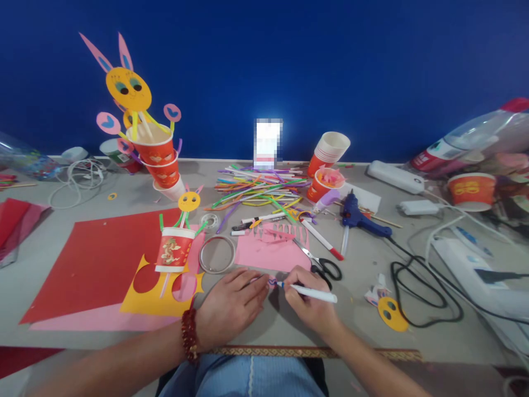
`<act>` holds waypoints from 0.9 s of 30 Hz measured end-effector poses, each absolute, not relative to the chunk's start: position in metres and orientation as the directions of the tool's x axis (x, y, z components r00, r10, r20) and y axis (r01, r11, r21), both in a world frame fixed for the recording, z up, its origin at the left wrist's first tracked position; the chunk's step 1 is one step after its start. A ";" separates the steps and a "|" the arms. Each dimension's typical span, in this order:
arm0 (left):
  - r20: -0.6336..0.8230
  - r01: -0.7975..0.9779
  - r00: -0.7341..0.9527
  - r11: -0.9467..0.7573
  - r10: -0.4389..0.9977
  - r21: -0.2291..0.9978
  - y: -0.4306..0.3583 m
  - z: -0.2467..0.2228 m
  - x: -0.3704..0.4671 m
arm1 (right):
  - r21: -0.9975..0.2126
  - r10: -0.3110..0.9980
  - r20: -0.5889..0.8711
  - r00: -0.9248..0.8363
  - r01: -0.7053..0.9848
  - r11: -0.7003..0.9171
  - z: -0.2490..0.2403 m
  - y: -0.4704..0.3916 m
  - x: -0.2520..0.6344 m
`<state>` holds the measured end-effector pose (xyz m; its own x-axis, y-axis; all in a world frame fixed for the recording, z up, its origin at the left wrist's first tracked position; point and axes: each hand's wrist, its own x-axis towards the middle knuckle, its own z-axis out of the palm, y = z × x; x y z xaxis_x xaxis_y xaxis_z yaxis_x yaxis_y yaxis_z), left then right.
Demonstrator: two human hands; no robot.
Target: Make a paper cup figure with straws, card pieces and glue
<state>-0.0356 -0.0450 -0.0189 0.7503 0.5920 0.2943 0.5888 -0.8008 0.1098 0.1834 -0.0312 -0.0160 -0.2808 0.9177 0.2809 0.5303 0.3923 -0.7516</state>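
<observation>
Denim (221,380) is covering the person's lap, below a grey table (285,331). The left hand (233,303), with a bead bracelet (189,336) at the wrist, is lying flat with its fingers extended, gripping nothing and pressing a small pink piece (272,282) against the table. The right hand (308,303) is closing thumb and fingers around a white marker (316,293), whose blue tip is pointing left at the pink piece, where a blue curved line is showing. Beyond the hands, a pink sheet (264,253) is lying beside black-handled scissors (328,269). To the left, a red cup figure (176,251) with a yellow face is resting near a tape ring (233,255). Farther back, colourful sticks (256,190) are lying heaped, and a blue glue gun (363,220) is resting to their right
</observation>
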 end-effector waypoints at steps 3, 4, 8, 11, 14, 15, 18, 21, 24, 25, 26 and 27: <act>0.286 0.588 0.752 -0.800 0.594 0.117 -0.045 -0.019 -0.036 | -0.760 0.920 0.277 -0.277 0.523 0.386 -0.017 -0.031 0.184; 0.282 0.588 0.752 -0.800 0.595 0.119 -0.045 -0.020 -0.036 | -0.762 0.921 0.276 -0.275 0.521 0.384 -0.017 -0.031 0.184; 0.269 0.588 0.755 -0.799 0.598 0.124 -0.046 -0.019 -0.036 | -0.765 0.925 0.265 -0.273 0.524 0.374 -0.016 -0.031 0.185; 0.274 0.585 0.755 -0.801 0.596 0.130 -0.045 -0.018 -0.036 | -0.760 0.926 0.263 -0.272 0.533 0.372 -0.016 -0.031 0.185; 0.275 0.586 0.752 -0.799 0.599 0.137 -0.045 -0.018 -0.035 | -0.754 0.923 0.270 -0.274 0.536 0.380 -0.017 -0.031 0.185; 0.276 0.585 0.752 -0.799 0.598 0.139 -0.045 -0.018 -0.035 | -0.753 0.922 0.271 -0.275 0.536 0.381 -0.017 -0.030 0.185; 0.286 0.582 0.751 -0.802 0.595 0.138 -0.045 -0.017 -0.035 | -0.753 0.917 0.277 -0.289 0.528 0.393 -0.018 -0.030 0.184; 0.302 0.581 0.750 -0.804 0.589 0.125 -0.045 -0.017 -0.035 | -0.754 0.908 0.285 -0.306 0.513 0.409 -0.018 -0.030 0.184; 0.299 0.584 0.750 -0.803 0.590 0.119 -0.045 -0.017 -0.035 | -0.756 0.906 0.287 -0.310 0.508 0.414 -0.018 -0.030 0.184; 0.296 0.585 0.750 -0.802 0.591 0.118 -0.045 -0.018 -0.035 | -0.757 0.907 0.288 -0.306 0.508 0.411 -0.018 -0.030 0.184; 0.292 0.586 0.751 -0.802 0.592 0.117 -0.045 -0.018 -0.035 | -0.758 0.910 0.289 -0.298 0.508 0.408 -0.018 -0.030 0.184; 0.288 0.586 0.753 -0.802 0.592 0.115 -0.045 -0.018 -0.035 | -0.759 0.911 0.291 -0.291 0.509 0.405 -0.018 -0.030 0.184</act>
<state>-0.0353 -0.0451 -0.0181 0.7529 0.5916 0.2883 0.5860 -0.8020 0.1154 0.1840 -0.0303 -0.0178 -0.2907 0.9114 0.2913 0.5093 0.4052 -0.7593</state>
